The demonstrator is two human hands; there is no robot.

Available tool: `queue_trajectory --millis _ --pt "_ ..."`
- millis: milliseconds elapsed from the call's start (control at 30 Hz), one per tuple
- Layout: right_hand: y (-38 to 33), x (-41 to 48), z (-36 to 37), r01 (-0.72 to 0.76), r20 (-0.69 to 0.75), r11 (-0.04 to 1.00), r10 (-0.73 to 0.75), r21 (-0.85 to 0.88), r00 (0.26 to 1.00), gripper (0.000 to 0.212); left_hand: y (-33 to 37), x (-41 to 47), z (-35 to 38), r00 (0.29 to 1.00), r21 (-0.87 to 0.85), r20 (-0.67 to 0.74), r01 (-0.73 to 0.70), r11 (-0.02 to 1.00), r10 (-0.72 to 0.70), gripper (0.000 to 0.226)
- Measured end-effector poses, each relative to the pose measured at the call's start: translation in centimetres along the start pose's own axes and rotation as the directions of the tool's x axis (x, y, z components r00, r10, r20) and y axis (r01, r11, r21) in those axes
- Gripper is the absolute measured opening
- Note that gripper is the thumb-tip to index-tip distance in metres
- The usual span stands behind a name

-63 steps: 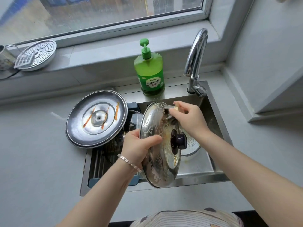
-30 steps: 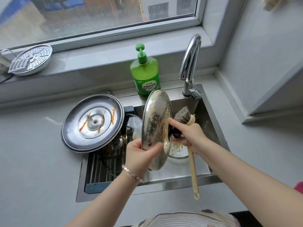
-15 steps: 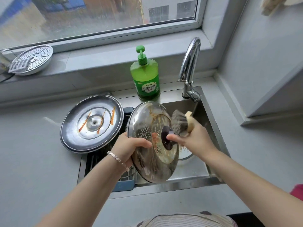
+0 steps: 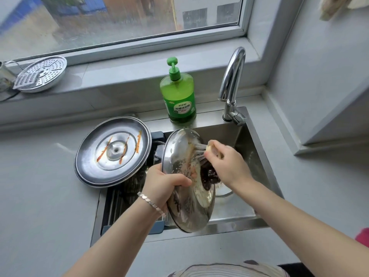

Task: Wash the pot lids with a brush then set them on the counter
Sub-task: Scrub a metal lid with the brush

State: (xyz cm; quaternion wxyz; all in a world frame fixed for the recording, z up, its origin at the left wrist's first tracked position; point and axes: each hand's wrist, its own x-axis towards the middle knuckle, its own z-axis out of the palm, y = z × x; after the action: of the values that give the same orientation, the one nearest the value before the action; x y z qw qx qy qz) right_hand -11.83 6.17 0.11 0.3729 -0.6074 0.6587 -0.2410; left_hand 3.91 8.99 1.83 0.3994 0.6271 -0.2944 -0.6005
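While the left hand (image 4: 165, 184) grips the soapy pot lid (image 4: 185, 206) by its rim, holding it nearly on edge over the sink (image 4: 257, 148), the right hand (image 4: 227, 162) is curled round the brush (image 4: 199, 151), bristles pressed to the lid's upper face above the dark knob (image 4: 209, 174). Because that wet rim is held only between thumb and fingers, a hard stroke could twist the lid loose and drop it onto the glass item (image 4: 226, 193) lying below. The larger lid (image 4: 112, 151), streaked orange, rests half on the sink's left edge, half on the counter (image 4: 40, 196), where a knock might slide it.
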Motion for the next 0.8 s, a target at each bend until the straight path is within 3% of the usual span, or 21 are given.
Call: queue_trajectory --millis 67,167,200,300,367,467,500,600,667,733,800 --pt "-1.3 -1.0 0.3 0.124 -0.004 0.992 -0.124 0.030 0.992 0.026 0.2 -0.2 0.4 1.000 0.001 -0.008 -0.016 1.000 0.016 0.030" --pt "-3.1 -3.2 0.7 0.407 0.015 0.914 -0.407 -0.001 0.914 0.042 0.1 -0.2 0.5 0.998 0.035 0.024 -0.059 0.998 0.058 0.028" --pt "-3.0 -2.4 0.2 0.384 0.018 0.923 -0.383 -0.039 0.923 0.039 0.1 -0.1 0.5 0.997 0.086 0.033 -0.078 0.993 0.075 0.027" --pt "-1.5 1.2 -1.1 0.127 -0.012 0.991 -0.127 -0.043 0.992 0.009 0.0 -0.4 0.7 0.992 0.298 0.074 -0.123 0.947 0.106 0.016" --pt "-1.9 0.1 -0.9 0.217 0.000 0.973 -0.218 -0.071 0.976 0.010 -0.2 -0.4 0.9 0.990 0.316 0.071 -0.135 0.939 0.119 0.017" --pt "-3.2 -3.3 0.1 0.515 0.068 0.848 -0.511 -0.122 0.857 0.037 -0.3 0.0 0.7 0.980 0.311 0.064 -0.201 0.929 0.191 0.026" --pt "-3.2 -2.8 -0.3 0.496 0.064 0.858 -0.492 -0.133 0.868 0.037 -0.3 0.1 0.5 0.975 0.363 0.091 -0.220 0.905 0.201 0.021" --pt "-2.3 1.1 -1.5 0.229 -0.016 0.965 -0.233 -0.127 0.972 0.017 -0.6 0.1 0.4 0.976 0.513 0.153 -0.215 0.831 0.158 0.016" --pt "-2.6 1.0 -1.2 0.277 -0.016 0.937 -0.287 -0.210 0.958 0.021 -0.9 -0.1 0.3 0.980 0.518 0.150 -0.188 0.835 0.127 0.023" --pt "-3.0 -1.0 -0.5 0.463 0.062 0.856 -0.462 -0.230 0.885 0.039 -1.1 0.0 0.0 0.982 0.480 0.135 -0.184 0.858 0.135 0.028" --pt "-2.6 -1.2 -0.6 0.479 0.098 0.857 -0.468 -0.193 0.878 0.043 -1.2 0.1 -0.5 0.977 0.489 0.147 -0.210 0.847 0.157 0.033"
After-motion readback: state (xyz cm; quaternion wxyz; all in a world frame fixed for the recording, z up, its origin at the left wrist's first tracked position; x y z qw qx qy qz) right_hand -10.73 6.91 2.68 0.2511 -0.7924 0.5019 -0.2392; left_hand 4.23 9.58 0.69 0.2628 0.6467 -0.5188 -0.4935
